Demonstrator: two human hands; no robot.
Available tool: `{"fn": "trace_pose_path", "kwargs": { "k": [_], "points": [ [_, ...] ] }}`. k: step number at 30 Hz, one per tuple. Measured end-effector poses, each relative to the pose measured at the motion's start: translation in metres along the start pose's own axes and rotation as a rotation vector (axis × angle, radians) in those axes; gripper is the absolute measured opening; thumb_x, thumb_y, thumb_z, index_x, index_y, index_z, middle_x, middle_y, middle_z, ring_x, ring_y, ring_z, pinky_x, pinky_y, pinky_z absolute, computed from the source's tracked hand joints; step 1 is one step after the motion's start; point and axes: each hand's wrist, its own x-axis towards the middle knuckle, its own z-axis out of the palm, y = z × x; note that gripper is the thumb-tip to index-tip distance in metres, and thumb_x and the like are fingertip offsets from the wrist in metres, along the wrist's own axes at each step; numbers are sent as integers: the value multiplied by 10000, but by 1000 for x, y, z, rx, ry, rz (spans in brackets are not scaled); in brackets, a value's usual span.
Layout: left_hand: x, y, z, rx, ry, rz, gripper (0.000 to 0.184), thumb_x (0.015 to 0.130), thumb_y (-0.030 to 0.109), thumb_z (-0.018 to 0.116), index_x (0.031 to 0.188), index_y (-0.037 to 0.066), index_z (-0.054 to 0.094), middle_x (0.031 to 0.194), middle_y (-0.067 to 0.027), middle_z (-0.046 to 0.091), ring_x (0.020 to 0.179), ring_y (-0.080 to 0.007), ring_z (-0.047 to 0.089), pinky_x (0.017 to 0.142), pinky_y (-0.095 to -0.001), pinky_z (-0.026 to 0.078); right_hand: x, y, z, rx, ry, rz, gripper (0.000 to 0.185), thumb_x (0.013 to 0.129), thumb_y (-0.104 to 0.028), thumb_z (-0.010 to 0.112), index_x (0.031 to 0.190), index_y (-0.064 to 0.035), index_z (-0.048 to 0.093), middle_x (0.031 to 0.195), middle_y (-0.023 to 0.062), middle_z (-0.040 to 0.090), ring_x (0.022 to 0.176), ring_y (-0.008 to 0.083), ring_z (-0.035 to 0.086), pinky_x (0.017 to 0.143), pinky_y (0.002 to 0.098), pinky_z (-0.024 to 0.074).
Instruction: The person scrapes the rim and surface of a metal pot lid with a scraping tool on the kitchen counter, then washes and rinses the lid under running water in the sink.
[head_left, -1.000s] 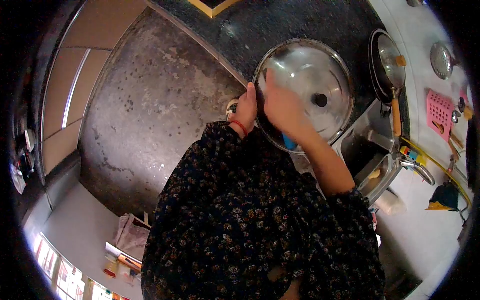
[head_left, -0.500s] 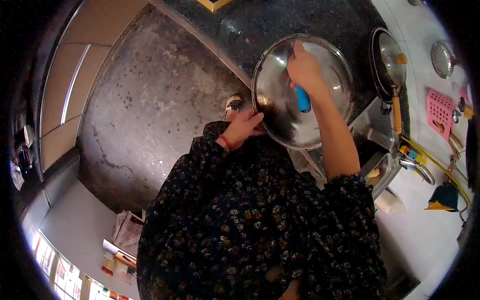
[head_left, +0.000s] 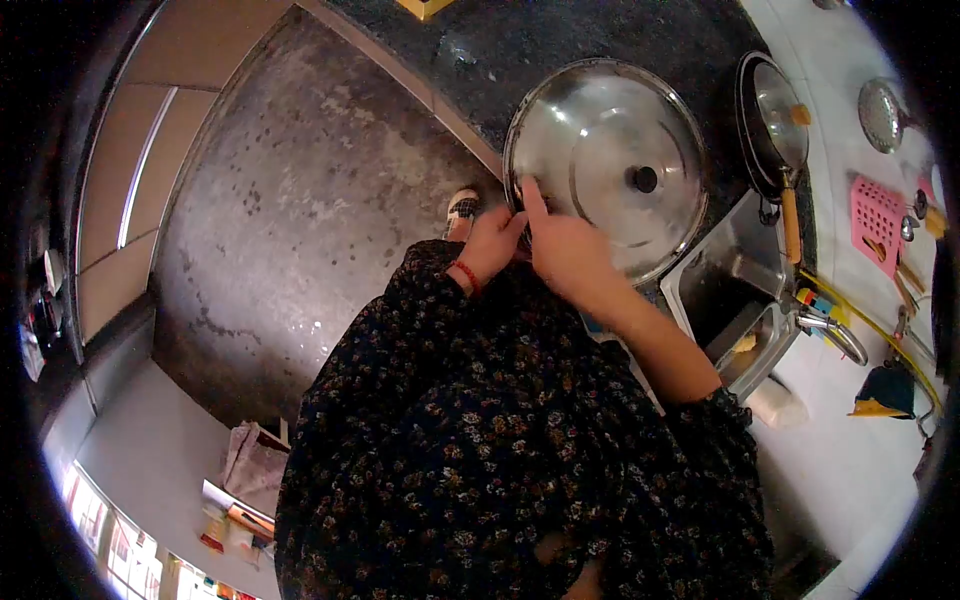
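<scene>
With the domed metal lid (head_left: 600, 125) lying at our one o'clock, we are poising left hand (head_left: 492, 245) and right hand (head_left: 572, 255), grips we cannot tell, by its eight-o'clock edge, risking tipping it by pressing unevenly.

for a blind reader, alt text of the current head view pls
A bare left hand and bare right hand are close together at the edge of a round silver metal lid with a black knob, beside a rectangular steel sink.
</scene>
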Motion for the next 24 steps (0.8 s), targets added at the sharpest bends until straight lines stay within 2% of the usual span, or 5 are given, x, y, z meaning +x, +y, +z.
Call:
{"fn": "trace_pose_path", "kwargs": {
  "k": [3,9,13,18,24],
  "points": [
    [-11,44,8,-173,43,-141,272,882,216,495,798,-42,518,667,-93,540,594,-136,519,520,-301,405,1,9,3,-61,-13,6,591,785,-113,471,1327,-44,244,703,194,603,644,360,593,549,474,452],
    [16,17,-11,298,115,103,336,879,302,488,797,-23,507,627,-115,479,551,-130,465,526,-326,375,52,33,-15,73,283,-41,479,818,-105,437,1280,-37,329,658,196,593,568,338,589,518,463,458],
    [11,58,-16,69,209,-143,330,869,310,511,803,-13,526,639,-57,502,585,-115,462,526,-306,379,72,42,-14,34,484,-133,429,835,-93,392,1256,-15,365,630,193,583,435,288,556,452,403,462],
    [-11,75,-11,227,66,-119,298,860,299,542,919,8,557,752,-9,560,606,-84,478,493,-243,383,81,35,-23,174,357,52,453,817,-81,391,1262,-8,357,648,209,584,404,296,541,462,404,464],
    [-12,61,1,-263,-9,-254,249,875,221,533,993,1,537,840,-22,571,706,-85,513,625,-237,436,62,23,-17,-25,319,-77,550,759,-56,437,1291,0,308,694,228,592,544,342,583,543,443,466]
  ]
}}
